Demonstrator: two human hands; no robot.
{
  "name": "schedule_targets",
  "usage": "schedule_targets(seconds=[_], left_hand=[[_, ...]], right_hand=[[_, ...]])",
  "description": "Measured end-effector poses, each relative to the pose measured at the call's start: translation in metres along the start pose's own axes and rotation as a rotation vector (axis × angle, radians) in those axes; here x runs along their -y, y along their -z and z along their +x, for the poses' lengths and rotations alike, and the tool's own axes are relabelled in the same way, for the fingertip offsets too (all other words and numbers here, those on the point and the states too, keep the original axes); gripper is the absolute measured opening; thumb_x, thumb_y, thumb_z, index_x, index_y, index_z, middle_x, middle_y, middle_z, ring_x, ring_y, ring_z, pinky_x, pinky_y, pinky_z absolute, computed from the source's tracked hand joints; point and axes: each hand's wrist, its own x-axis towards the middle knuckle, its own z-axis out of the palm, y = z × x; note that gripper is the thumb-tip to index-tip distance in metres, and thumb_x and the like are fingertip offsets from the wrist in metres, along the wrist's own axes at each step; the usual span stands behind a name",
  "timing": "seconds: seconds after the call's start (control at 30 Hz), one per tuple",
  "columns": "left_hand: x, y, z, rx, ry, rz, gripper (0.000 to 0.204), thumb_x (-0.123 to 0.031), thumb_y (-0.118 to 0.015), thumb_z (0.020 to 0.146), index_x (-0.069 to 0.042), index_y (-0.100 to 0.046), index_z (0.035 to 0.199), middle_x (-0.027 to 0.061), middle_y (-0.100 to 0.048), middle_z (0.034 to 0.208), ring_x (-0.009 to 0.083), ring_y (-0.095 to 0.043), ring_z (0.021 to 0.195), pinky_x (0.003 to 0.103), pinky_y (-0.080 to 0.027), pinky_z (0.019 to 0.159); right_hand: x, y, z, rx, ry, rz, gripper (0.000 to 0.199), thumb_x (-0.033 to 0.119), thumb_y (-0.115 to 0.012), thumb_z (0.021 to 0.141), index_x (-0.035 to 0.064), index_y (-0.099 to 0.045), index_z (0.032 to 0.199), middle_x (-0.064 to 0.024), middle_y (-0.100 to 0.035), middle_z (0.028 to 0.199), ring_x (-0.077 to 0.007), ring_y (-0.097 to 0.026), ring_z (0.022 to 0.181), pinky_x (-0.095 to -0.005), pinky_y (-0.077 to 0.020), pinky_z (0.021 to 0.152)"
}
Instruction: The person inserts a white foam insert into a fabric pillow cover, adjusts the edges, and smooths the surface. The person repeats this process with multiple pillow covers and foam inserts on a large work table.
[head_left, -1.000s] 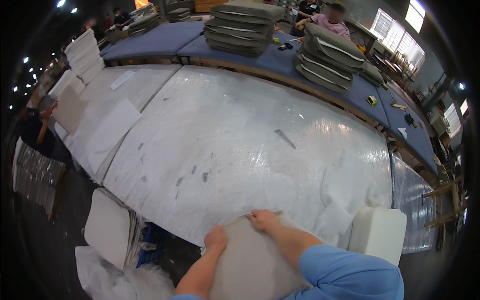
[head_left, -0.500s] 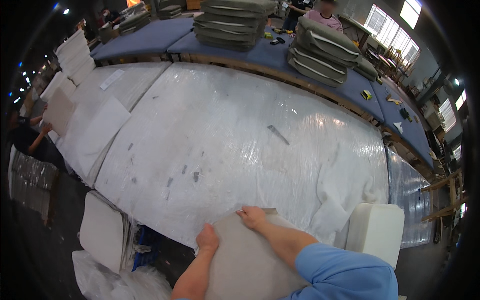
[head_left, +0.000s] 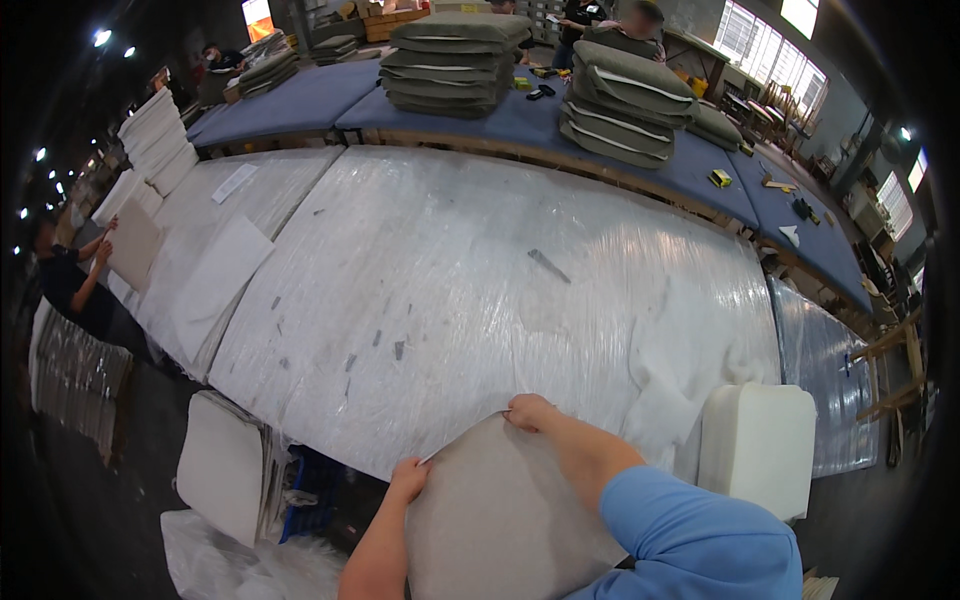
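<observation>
A flat grey-beige cushion piece (head_left: 497,515) with a fabric-like face spreads in front of my body, tilted against the near edge of the plastic-wrapped table (head_left: 450,290). Its upper edge is pinched at the left corner by my left hand (head_left: 408,479). My right hand (head_left: 531,412) grips the same edge farther right, with the arm crossing over the piece's right side. A thin white line shows along the edge between the hands. The lower part of the piece runs out of view. To the right of my right arm stands a thick white foam-like block (head_left: 757,450).
Left of me are a stack of white pads (head_left: 215,470), a blue crate (head_left: 308,492) and clear plastic (head_left: 215,555). Grey cushion stacks (head_left: 450,65) stand on the far blue table (head_left: 525,125). A co-worker (head_left: 80,285) at far left holds a similar panel.
The cushion piece's upper edge, earlier folded near my right hand, now runs taut and slanted between my hands. My right hand has shifted slightly right and up. The view has tilted a little.
</observation>
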Motion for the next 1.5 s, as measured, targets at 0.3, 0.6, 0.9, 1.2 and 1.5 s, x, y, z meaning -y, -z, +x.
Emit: schedule_targets(seconds=[0.3,0.6,0.9,1.2,1.5], left_hand=[[-0.032,-0.032,0.013,-0.375,0.027,0.15,0.033,-0.034,-0.054,0.104,-0.004,-0.066,0.109,0.0257,-0.072,0.101,0.0474,-0.068,0.099,0.057,-0.051,0.086],[-0.02,-0.042,0.031,-0.475,-0.012,0.131,0.028,-0.032,-0.052,0.105,-0.006,-0.061,0.098,0.0256,-0.07,0.09,0.0499,-0.067,0.089,0.059,-0.05,0.079],[-0.013,-0.04,0.035,-0.475,-0.045,0.211,0.039,-0.041,-0.043,0.108,-0.006,-0.062,0.102,0.0248,-0.071,0.096,0.0498,-0.067,0.095,0.06,-0.05,0.083],[-0.012,-0.042,0.026,-0.51,-0.108,0.152,0.034,-0.037,-0.048,0.107,-0.005,-0.06,0.1,0.0257,-0.07,0.094,0.0495,-0.066,0.094,0.059,-0.049,0.082],[-0.007,-0.049,0.037,-0.5,-0.053,0.109,0.029,-0.032,-0.053,0.105,-0.004,-0.059,0.097,0.0266,-0.07,0.091,0.0506,-0.065,0.09,0.06,-0.048,0.078]], right_hand=[[0.0,-0.032,0.006,-0.382,-0.146,0.259,0.043,0.043,-0.053,0.103,0.0081,-0.072,0.12,-0.0163,-0.072,0.124,-0.0362,-0.066,0.12,-0.0489,-0.0503,0.1],[0.003,-0.037,0.024,-0.444,-0.157,0.306,0.04,0.044,-0.053,0.101,0.0082,-0.071,0.106,-0.018,-0.074,0.108,-0.0392,-0.068,0.108,-0.0499,-0.0509,0.094],[0.0,-0.038,0.023,-0.588,-0.069,0.301,0.041,0.046,-0.054,0.1,0.0088,-0.071,0.099,-0.0179,-0.074,0.097,-0.0398,-0.069,0.098,-0.0516,-0.0497,0.09],[-0.003,-0.039,0.019,-0.663,0.006,0.421,0.04,0.041,-0.058,0.1,0.0031,-0.067,0.093,-0.0205,-0.07,0.091,-0.0423,-0.065,0.091,-0.0489,-0.0477,0.082],[-0.007,-0.049,0.029,-0.608,-0.056,0.363,0.039,0.042,-0.059,0.099,0.0052,-0.066,0.088,-0.0185,-0.07,0.086,-0.0419,-0.065,0.09,-0.0499,-0.048,0.079]])
